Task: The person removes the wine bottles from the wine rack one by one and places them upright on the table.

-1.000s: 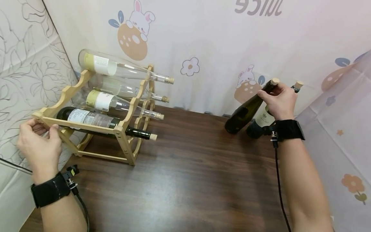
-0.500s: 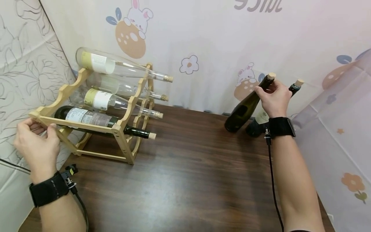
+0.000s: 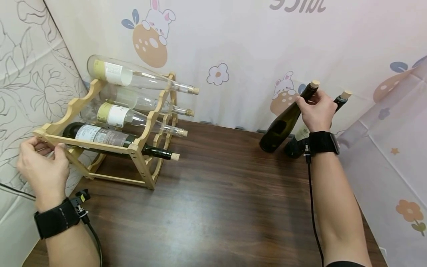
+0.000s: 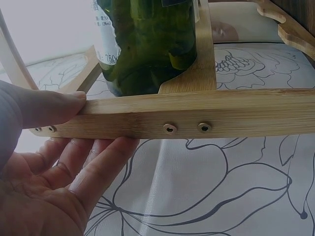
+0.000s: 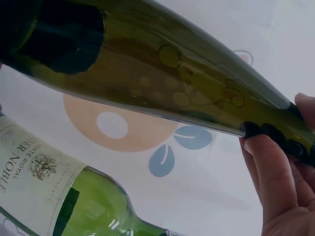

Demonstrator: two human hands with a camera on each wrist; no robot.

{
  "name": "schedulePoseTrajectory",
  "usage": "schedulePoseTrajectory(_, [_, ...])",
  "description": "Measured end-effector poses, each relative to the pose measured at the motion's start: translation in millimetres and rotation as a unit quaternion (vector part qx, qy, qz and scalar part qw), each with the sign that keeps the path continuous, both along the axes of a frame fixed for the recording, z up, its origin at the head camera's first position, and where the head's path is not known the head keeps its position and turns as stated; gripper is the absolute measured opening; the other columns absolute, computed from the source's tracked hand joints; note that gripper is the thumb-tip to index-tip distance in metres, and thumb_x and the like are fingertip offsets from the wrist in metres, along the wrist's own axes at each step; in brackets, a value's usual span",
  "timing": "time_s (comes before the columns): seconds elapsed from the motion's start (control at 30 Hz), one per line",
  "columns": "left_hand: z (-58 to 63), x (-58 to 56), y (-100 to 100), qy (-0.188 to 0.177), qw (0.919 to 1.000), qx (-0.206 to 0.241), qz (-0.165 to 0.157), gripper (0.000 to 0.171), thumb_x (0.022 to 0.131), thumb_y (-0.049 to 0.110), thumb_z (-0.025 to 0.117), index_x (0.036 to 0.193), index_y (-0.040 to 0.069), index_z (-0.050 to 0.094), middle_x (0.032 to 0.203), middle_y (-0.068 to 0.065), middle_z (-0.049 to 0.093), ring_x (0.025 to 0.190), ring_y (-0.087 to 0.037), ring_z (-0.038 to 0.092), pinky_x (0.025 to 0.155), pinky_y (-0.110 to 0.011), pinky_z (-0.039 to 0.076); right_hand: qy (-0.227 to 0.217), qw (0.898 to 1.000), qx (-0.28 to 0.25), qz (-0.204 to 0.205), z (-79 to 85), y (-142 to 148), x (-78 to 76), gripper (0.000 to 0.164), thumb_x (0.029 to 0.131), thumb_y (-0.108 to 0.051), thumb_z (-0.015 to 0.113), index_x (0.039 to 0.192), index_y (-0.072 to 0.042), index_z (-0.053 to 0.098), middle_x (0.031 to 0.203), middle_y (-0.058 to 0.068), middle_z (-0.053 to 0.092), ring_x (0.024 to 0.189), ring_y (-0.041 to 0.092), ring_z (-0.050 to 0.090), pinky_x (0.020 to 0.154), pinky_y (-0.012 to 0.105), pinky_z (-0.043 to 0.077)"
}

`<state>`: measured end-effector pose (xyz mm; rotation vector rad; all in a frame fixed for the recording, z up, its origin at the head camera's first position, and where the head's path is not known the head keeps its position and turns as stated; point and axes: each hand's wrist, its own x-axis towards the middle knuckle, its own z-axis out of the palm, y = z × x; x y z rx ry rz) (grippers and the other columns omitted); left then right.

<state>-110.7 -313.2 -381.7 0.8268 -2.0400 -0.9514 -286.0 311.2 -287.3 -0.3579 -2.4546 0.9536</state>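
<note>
And the table (image 3: pixel 207 207) is spreading wide, with the wooden rack (image 3: pixel 90 144) standing on it, cradling bottles on their sides. Well right of the rack, a dark green bottle (image 3: pixel 281 128) is tilting, neck away; whether its base is touching down, I can't tell. A labelled bottle (image 3: pixel 294 147) is waiting just beyond, farther from the rack. The right hand (image 3: pixel 318 111) is grasping the dark neck below its cork; the left hand (image 3: pixel 45 163) is gripping the rack's near-left end rail, thumb above, fingers underneath. Holding that neck firmly and steering off its neighbour is looking wise. Open room is running back toward the rack, where corked necks (image 3: pixel 158 152) are jutting rightward, making the awkward edge.
</note>
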Motion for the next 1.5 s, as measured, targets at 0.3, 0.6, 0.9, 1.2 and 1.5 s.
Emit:
schedulePoseTrajectory(0.3, [-0.4,0.7,-0.3,0.007,1.0000,-0.002,0.004,0.040,0.099,0.017,0.061,0.138,0.009,0.060,0.097,0.037,0.040,0.082,0.024,0.045,0.078,0.000,0.044,0.010,1.000,-0.002,-0.007,-0.3,-1.3,-3.5,0.048,0.097,-0.049,0.066,0.129,-0.013,0.071,0.134,0.014,0.073,0.125,0.026,0.070,0.120,0.037,0.046])
schedulePoseTrajectory(0.6, [-2.9,1.5,-0.5,0.003,1.0000,-0.002,-0.002,0.040,0.100,0.018,0.061,0.139,0.010,0.059,0.099,0.037,0.040,0.084,0.024,0.045,0.080,0.000,0.044,0.022,1.000,0.003,-0.002,-4.1,0.6,-8.0,0.049,0.097,-0.048,0.067,0.128,-0.011,0.073,0.130,0.017,0.074,0.116,0.020,0.073,0.132,0.032,0.018])
schedulePoseTrajectory(0.9, [-3.8,1.6,-1.3,0.002,1.0000,0.000,0.001,0.040,0.100,0.018,0.061,0.140,0.012,0.059,0.098,0.037,0.041,0.084,0.025,0.045,0.080,0.001,0.046,0.024,1.000,0.005,-0.008,-3.5,-1.6,-12.6,0.046,0.097,-0.044,0.065,0.127,-0.010,0.073,0.130,0.016,0.075,0.120,0.028,0.072,0.122,0.034,0.043])
schedulePoseTrajectory(1.2, [-2.4,1.0,-0.4,-0.001,1.0000,-0.003,-0.002,0.040,0.100,0.018,0.061,0.140,0.010,0.059,0.099,0.037,0.040,0.085,0.023,0.045,0.082,0.002,0.048,0.017,1.000,-0.005,-0.017,-4.6,1.5,-14.9,0.050,0.097,-0.047,0.065,0.130,-0.011,0.073,0.132,0.014,0.074,0.119,0.023,0.072,0.122,0.031,0.042])
schedulePoseTrajectory(1.5, [-2.2,1.2,-1.6,-0.005,1.0000,0.005,-0.005,0.041,0.100,0.019,0.061,0.140,0.011,0.058,0.100,0.035,0.040,0.087,0.021,0.045,0.083,0.002,0.048,0.007,1.000,0.000,-0.019,-3.3,0.3,-17.3,0.048,0.098,-0.044,0.065,0.133,-0.012,0.072,0.133,0.013,0.074,0.122,0.023,0.072,0.114,0.034,0.052])
